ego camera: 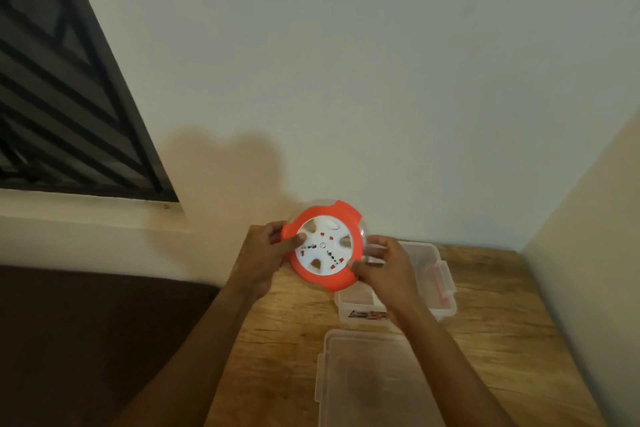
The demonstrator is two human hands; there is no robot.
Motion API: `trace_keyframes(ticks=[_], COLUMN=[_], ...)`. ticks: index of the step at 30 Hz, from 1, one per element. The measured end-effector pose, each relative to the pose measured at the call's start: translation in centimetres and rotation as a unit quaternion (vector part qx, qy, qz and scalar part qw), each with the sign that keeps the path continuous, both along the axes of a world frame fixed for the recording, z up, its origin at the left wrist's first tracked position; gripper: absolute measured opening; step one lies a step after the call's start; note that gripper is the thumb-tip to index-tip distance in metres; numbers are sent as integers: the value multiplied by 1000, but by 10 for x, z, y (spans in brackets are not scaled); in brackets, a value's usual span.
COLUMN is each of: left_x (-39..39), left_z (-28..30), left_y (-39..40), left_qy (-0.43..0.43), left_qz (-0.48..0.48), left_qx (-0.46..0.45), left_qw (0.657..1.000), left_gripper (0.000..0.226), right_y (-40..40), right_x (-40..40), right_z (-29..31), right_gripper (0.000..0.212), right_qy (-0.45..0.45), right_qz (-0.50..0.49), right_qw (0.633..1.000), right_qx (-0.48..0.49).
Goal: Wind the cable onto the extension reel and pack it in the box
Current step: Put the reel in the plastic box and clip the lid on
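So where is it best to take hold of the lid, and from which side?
Grip the lid by its left long edge, coming from the left. It lies flat on the table with bare wood beside that edge, and its latch tab there gives the fingers a lip. The box stands beyond its far end.

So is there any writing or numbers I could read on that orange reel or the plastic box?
None can be read.
Extension reel, held up in the left hand and right hand: small black and red markings on its white face, too small and blurred to read.
Clear plastic box on the wooden table: a dark printed sticker on its near wall, too blurred to read.
Clear lid in front of it: no print visible.
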State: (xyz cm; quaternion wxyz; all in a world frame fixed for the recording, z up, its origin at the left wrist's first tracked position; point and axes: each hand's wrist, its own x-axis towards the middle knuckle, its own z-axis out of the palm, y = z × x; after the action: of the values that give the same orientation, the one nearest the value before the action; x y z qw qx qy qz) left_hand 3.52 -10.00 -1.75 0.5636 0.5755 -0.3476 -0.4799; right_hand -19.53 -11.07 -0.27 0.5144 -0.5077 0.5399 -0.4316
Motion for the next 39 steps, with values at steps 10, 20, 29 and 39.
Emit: trace_keyframes(ticks=[10,20,29,39], left_x=[-141,-155,-145,-145], left_z=[-9,-52,-79,-90], left_y=[-63,-59,-60,-67], left_qy=[-114,-191,-174,-218], left_qz=[-70,-108,-143,-161], left_qx=[36,117,238,254], left_qw=[990,969,945,929], left_gripper=[38,20,46,46], right_y=[-53,-79,-81,-98], right_x=[-118,-125,-97,-88], right_z=[-17,-32,-60,-79], right_gripper=[74,55,15,21], right_qy=[127,445,545,492], right_qz=[-18,111,170,182], right_qw=[992,888,820,851], right_qx=[3,-21,-36,28])
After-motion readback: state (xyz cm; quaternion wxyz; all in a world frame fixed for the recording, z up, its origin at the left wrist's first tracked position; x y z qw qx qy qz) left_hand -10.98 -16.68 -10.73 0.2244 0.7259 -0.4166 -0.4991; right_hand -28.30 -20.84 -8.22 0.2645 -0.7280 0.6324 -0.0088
